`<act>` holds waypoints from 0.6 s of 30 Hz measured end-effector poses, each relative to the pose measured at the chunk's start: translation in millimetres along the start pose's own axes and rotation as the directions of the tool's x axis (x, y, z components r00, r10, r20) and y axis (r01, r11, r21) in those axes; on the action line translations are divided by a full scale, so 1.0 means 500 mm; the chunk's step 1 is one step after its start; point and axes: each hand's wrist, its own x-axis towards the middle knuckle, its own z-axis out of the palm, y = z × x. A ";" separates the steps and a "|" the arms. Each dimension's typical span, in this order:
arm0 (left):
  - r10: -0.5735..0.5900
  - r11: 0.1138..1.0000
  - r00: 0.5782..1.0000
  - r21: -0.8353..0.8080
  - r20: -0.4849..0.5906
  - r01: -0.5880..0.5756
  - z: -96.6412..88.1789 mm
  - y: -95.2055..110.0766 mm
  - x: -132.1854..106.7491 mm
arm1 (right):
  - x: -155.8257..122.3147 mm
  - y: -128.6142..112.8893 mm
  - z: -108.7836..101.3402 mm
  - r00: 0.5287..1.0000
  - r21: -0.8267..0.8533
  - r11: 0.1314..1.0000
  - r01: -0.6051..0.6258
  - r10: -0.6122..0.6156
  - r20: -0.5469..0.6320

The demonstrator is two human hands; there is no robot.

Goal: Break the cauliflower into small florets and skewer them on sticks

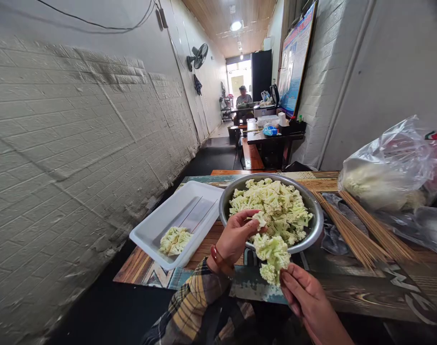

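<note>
Cluster [272, 254] and small floret [260, 220] in two hands at a bowl [317, 227]

Left hand [236, 235] reaches over the bowl's near rim, thumb and fingers pinching the small floret. A plaid sleeve [193, 299] and a reddish-brown bracelet [221, 261] show at that arm. Right hand [308, 292], lower and nearer the camera, has its thumb and fingertips pressed together at the lower end of the cluster — whether they grip the cauliflower itself or a stick within it, I cannot tell. The cluster is in front of the bowl's near rim, just below the small floret.

The metal bowl is heaped with pale florets [268, 194]. To its left, a white tray [178, 211] holds cauliflower pieces [175, 240] at its near end, with thin sticks [190, 212] running up from them. Right of the bowl, bundles of skewers [351, 230] lie fanned out, partly over a dark cloth [333, 242]; behind them sits a clear bag [386, 163] with something pale inside. All of this rests on a wood-patterned table [347, 287].

Farther off, a person [243, 100] sits down the room — beyond a second table — and a fan [200, 56] hangs on the left wall.
</note>
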 end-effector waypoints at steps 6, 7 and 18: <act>0.045 0.998 0.998 -0.041 0.044 -0.043 -0.001 -0.005 -0.003 | -0.001 -0.009 0.007 1.000 0.002 1.000 -0.007 0.007 -0.013; 0.066 0.998 0.997 -0.025 0.044 -0.065 -0.002 -0.006 -0.002 | -0.002 -0.011 0.009 1.000 0.002 1.000 -0.005 0.005 -0.021; 0.005 0.999 0.993 -0.053 0.121 0.001 -0.009 -0.012 0.000 | 0.006 -0.009 0.004 0.997 -0.061 0.998 0.025 -0.029 -0.073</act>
